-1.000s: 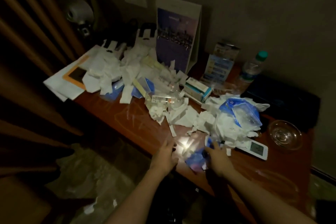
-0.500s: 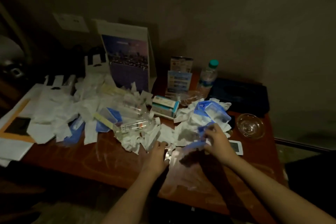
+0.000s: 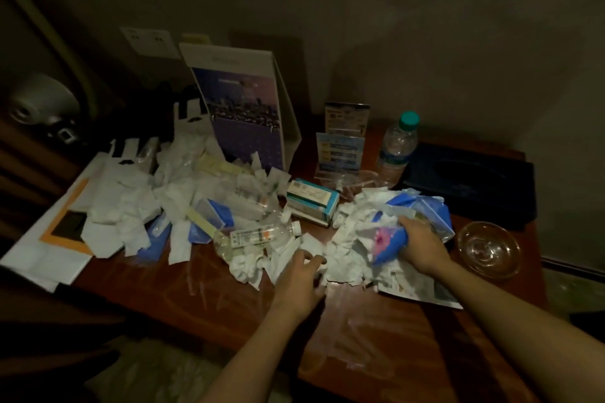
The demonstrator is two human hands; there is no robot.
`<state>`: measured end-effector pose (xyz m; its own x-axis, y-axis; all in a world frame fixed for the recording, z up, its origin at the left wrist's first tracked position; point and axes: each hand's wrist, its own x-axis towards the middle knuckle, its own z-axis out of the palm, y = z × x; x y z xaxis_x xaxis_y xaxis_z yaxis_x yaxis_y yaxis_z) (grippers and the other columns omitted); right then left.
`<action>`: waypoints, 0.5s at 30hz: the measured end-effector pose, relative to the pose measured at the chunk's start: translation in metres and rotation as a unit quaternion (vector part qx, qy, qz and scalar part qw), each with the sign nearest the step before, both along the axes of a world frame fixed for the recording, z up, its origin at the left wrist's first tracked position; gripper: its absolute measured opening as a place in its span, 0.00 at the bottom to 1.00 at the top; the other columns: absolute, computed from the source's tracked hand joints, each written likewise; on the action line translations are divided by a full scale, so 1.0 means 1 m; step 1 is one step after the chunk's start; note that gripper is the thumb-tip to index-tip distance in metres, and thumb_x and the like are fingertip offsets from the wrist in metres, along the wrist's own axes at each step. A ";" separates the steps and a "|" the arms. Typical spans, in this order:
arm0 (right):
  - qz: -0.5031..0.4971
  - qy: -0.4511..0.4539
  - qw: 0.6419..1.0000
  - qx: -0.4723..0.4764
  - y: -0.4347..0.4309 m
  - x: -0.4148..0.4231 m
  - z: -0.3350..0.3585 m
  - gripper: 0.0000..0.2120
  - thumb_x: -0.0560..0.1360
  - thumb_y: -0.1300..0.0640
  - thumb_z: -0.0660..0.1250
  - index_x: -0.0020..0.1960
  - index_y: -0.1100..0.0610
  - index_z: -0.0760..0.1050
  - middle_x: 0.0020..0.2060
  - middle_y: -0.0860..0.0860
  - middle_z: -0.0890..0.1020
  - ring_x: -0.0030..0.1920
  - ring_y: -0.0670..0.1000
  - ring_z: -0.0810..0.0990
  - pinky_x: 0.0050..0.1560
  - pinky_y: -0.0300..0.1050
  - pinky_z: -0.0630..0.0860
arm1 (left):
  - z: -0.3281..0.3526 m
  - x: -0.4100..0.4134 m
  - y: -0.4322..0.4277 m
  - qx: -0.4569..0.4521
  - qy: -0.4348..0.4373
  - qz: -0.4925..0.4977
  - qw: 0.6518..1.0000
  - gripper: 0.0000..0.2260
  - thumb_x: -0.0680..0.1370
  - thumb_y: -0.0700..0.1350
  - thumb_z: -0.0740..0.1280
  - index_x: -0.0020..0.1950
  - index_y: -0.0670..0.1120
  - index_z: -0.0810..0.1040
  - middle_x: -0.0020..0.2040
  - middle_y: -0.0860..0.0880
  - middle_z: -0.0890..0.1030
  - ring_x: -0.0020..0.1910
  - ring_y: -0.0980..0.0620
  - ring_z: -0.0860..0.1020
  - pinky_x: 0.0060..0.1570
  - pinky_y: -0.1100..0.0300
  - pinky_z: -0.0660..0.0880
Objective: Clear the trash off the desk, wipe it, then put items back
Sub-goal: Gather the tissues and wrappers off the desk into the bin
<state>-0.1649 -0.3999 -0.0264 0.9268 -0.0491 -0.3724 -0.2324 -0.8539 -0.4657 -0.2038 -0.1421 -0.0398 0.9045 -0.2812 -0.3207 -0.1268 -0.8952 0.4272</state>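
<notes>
R hand (image 3: 422,247) clamps blue bag (image 3: 388,250) atop tissue pile (image 3: 348,239) on desk (image 3: 376,337). L hand (image 3: 299,276) at pile's edge, fingers bent; can't tell if gripping anything.

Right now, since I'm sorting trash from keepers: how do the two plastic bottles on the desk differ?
The standing bottle is upright at the back, beside the dark box; the lying bottle is on its side among crumpled tissues. The standing bottle has a green cap; the lying bottle's cap is white. The lying bottle shows a white label with orange; the standing bottle's is unclear. Both are clear plastic.
</notes>
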 end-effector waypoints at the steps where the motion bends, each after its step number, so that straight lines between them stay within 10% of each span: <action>1: 0.001 0.005 1.000 0.005 0.000 -0.004 -0.001 0.09 0.71 0.57 0.68 0.49 0.50 0.71 0.50 0.53 0.78 0.53 0.56 0.78 0.53 0.52 0.75 | -0.001 0.001 -0.002 0.001 -0.001 -0.002 1.000 0.21 0.75 0.48 0.69 0.67 0.53 0.69 0.64 0.50 0.65 0.58 0.49 0.73 0.53 0.57 0.74; 10: 0.003 -0.015 0.997 0.079 -0.002 -0.044 0.006 0.05 0.72 0.58 0.68 0.47 0.51 0.75 0.50 0.51 0.81 0.51 0.51 0.78 0.47 0.40 0.70 | 0.009 0.035 -0.042 0.047 0.049 -0.055 0.996 0.47 0.72 0.46 0.74 0.77 0.59 0.43 0.77 0.49 0.37 0.77 0.44 0.48 0.72 0.50 0.60; 15: -0.026 -0.002 0.998 0.062 -0.012 -0.066 0.005 0.20 0.69 0.58 0.72 0.60 0.56 0.75 0.58 0.52 0.71 0.56 0.54 0.75 0.55 0.41 0.70 | -0.009 0.059 -0.068 0.073 0.087 -0.093 0.989 0.48 0.71 0.41 0.73 0.75 0.65 0.42 0.77 0.51 0.32 0.76 0.42 0.47 0.71 0.48 0.60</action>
